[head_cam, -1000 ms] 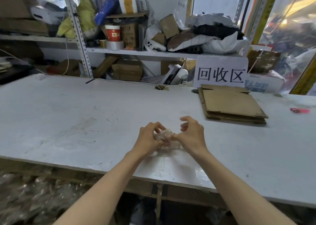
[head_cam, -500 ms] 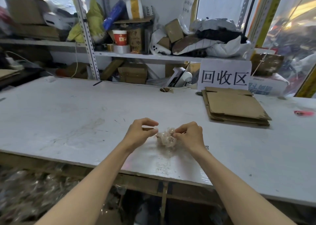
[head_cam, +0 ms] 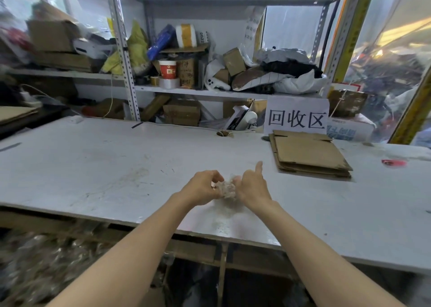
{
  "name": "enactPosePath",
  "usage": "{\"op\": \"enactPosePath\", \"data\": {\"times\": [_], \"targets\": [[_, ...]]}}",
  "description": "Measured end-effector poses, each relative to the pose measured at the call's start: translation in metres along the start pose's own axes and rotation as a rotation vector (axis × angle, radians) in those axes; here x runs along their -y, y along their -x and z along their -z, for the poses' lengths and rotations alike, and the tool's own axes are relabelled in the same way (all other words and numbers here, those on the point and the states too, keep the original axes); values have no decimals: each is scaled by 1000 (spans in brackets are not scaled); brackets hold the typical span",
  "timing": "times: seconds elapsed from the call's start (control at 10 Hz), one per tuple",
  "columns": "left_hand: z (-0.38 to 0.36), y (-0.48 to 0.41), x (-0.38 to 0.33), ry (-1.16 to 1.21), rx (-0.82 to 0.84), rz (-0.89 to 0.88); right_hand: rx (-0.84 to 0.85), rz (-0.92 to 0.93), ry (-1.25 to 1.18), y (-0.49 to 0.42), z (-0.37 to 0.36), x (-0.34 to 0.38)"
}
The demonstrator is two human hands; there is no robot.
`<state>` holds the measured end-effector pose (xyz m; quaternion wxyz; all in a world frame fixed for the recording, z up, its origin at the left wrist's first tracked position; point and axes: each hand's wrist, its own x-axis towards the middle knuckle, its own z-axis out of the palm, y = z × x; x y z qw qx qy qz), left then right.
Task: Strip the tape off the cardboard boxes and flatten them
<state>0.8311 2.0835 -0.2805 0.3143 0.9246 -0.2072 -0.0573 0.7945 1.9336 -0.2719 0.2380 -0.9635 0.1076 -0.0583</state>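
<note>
Your fingers curl round a crumpled ball of clear tape [head_cam: 227, 187], left hand [head_cam: 203, 186] and right hand [head_cam: 251, 187] squeezing it from either side, right thumb sticking up. The ball sits between your palms just above the table [head_cam: 93, 166]. The flattened boxes [head_cam: 310, 154] lie further back, nearer your right hand.

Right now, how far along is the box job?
Done: flattened cardboard boxes lie stacked on the table by the sign. In hand: the left hand and right hand squeeze a wad of clear tape between them. Left: discarding the wad; whether the boxes on the shelf count, I cannot tell.
</note>
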Motion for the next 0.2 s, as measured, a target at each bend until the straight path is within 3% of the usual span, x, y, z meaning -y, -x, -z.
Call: {"op": "enactPosePath", "data": {"times": [0.1,0.2], "targets": [[1,3,1,-61,23,4,17,-92,-84,0,6,-6],[11,2,-8,-60,-95,6,4,-13,-39,2,28,-14]]}}
